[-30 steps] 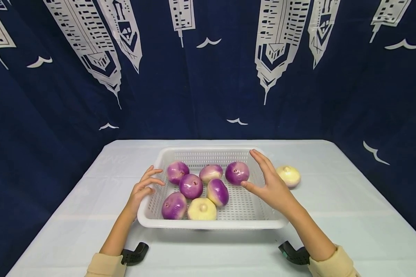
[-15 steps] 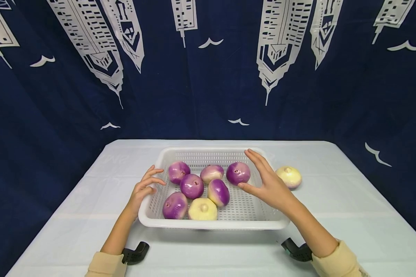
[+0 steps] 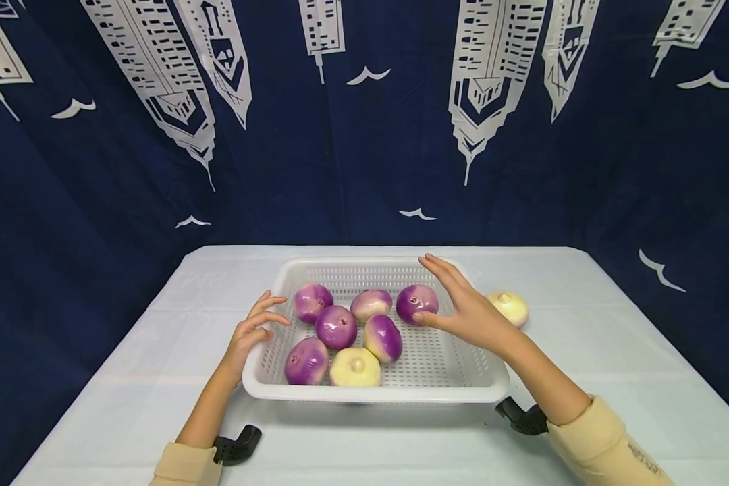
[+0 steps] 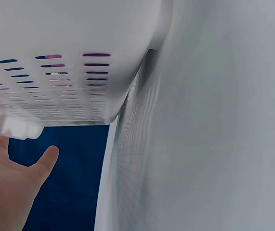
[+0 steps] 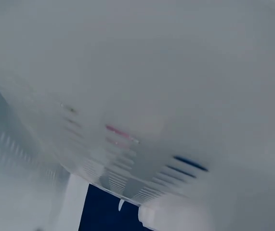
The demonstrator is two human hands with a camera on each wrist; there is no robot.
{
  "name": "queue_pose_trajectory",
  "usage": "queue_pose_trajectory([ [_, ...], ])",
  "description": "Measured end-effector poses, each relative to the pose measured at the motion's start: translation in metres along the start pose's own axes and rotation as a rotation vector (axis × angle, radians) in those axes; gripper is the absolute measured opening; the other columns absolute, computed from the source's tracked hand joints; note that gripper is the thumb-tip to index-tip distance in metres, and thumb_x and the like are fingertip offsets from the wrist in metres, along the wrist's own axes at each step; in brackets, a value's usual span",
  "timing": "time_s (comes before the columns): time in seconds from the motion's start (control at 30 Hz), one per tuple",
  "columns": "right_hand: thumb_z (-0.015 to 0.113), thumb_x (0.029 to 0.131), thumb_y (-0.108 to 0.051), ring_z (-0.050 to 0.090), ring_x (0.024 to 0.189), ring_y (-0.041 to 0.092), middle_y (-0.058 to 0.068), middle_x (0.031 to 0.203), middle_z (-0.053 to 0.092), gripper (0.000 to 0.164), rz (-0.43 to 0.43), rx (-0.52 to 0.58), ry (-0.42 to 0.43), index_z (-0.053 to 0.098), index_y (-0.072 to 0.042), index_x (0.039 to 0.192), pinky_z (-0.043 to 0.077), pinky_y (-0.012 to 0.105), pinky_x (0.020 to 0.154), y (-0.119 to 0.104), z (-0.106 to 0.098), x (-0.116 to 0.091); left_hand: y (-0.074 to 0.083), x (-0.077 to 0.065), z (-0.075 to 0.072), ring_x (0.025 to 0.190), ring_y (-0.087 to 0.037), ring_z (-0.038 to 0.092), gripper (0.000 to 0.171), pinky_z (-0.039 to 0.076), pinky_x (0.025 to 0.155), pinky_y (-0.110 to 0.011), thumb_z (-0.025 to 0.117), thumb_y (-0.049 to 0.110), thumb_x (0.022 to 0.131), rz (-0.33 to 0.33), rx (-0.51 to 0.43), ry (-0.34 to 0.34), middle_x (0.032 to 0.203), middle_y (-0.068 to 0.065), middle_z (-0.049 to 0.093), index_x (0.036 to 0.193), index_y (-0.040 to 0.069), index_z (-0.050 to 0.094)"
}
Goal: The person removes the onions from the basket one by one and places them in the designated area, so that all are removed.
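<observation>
A white perforated plastic basket (image 3: 373,393) holds several glossy round purple-and-cream vegetables, like turnips, and one pale yellow one (image 3: 355,368). My left hand (image 3: 248,334) is at the basket's left rim, fingers spread and slightly bent over it; in the left wrist view the hand (image 4: 9,180) shows beside the basket's wall. Over the right side of the basket my right hand (image 3: 470,310) reaches, fingers extended and thumb apart. Its thumb overlaps the back-right purple vegetable (image 3: 417,301) in the head view. The right wrist view shows basket wall, with the hand out of sight.
Another pale yellow vegetable (image 3: 511,307) lies on the white-covered table (image 3: 589,351) to the right of the basket, partly behind my right hand. A dark blue curtain (image 3: 364,169) with white building prints hangs behind the table.
My right hand has shifted left and slightly up, bringing its thumb over the back-right purple vegetable. The left hand, basket and vegetables stay in place.
</observation>
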State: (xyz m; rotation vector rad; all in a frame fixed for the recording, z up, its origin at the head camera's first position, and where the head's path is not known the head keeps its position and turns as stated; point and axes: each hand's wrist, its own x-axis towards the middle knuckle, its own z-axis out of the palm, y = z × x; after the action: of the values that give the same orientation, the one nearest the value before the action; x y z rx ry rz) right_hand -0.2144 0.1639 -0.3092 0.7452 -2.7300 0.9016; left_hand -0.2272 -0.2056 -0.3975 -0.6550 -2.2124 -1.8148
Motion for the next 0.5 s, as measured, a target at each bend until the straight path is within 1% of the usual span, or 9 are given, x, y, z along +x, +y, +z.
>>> queue_pose_trajectory([
  [0.1, 0.067, 0.077, -0.040, 0.022, 0.138, 0.032, 0.005, 0.152, 0.016, 0.086, 0.000, -0.008, -0.023, 0.018, -0.023, 0.145, 0.034, 0.062, 0.097, 0.002, -0.001, 0.005, 0.000, 0.000, 0.000, 0.141, -0.027, 0.004, 0.035, -0.002, 0.107, -0.063, 0.040, -0.002, 0.069, -0.002, 0.001, 0.001, 0.127, 0.010, 0.047, 0.084, 0.015, 0.067],
  [0.27, 0.067, 0.077, -0.038, 0.022, 0.138, 0.033, 0.008, 0.151, 0.017, 0.084, 0.001, -0.007, -0.050, 0.021, -0.020, 0.145, 0.032, 0.061, 0.099, 0.008, -0.001, 0.013, 0.000, 0.000, 0.000, 0.140, -0.028, 0.003, 0.031, -0.002, 0.107, -0.063, 0.040, -0.002, 0.069, -0.003, -0.005, -0.001, 0.126, 0.011, 0.047, 0.085, 0.006, 0.066],
  [0.33, 0.066, 0.077, -0.040, 0.021, 0.138, 0.034, 0.009, 0.151, 0.017, 0.083, 0.010, -0.006, -0.062, 0.021, -0.019, 0.144, 0.030, 0.062, 0.100, 0.010, -0.001, 0.016, 0.000, 0.000, 0.000, 0.141, -0.024, 0.004, 0.032, -0.002, 0.107, -0.063, 0.040, -0.002, 0.069, -0.002, -0.007, 0.000, 0.126, 0.013, 0.047, 0.084, 0.007, 0.066],
  [0.37, 0.066, 0.077, -0.041, 0.021, 0.138, 0.034, 0.009, 0.151, 0.017, 0.083, 0.017, -0.007, -0.071, 0.021, -0.020, 0.144, 0.029, 0.062, 0.100, 0.012, 0.000, 0.017, 0.000, -0.001, 0.000, 0.141, -0.019, 0.006, 0.033, -0.002, 0.107, -0.063, 0.040, -0.003, 0.069, 0.000, -0.008, 0.000, 0.125, 0.014, 0.047, 0.084, 0.010, 0.066],
  [0.43, 0.065, 0.077, -0.043, 0.021, 0.138, 0.034, 0.009, 0.151, 0.017, 0.083, 0.027, -0.011, -0.088, 0.021, -0.020, 0.144, 0.028, 0.063, 0.100, 0.014, 0.000, 0.020, 0.000, -0.001, 0.000, 0.141, -0.019, 0.006, 0.035, -0.002, 0.108, -0.063, 0.039, -0.003, 0.069, 0.001, -0.007, 0.001, 0.125, 0.015, 0.047, 0.084, 0.014, 0.067],
  [0.5, 0.064, 0.078, -0.044, 0.020, 0.138, 0.035, 0.009, 0.151, 0.018, 0.083, 0.036, -0.013, -0.105, 0.022, -0.020, 0.144, 0.028, 0.063, 0.100, 0.016, 0.000, 0.022, -0.001, -0.001, 0.000, 0.141, -0.017, 0.007, 0.035, -0.002, 0.107, -0.063, 0.039, -0.002, 0.069, 0.001, -0.005, 0.002, 0.126, 0.014, 0.047, 0.084, 0.014, 0.067],
])
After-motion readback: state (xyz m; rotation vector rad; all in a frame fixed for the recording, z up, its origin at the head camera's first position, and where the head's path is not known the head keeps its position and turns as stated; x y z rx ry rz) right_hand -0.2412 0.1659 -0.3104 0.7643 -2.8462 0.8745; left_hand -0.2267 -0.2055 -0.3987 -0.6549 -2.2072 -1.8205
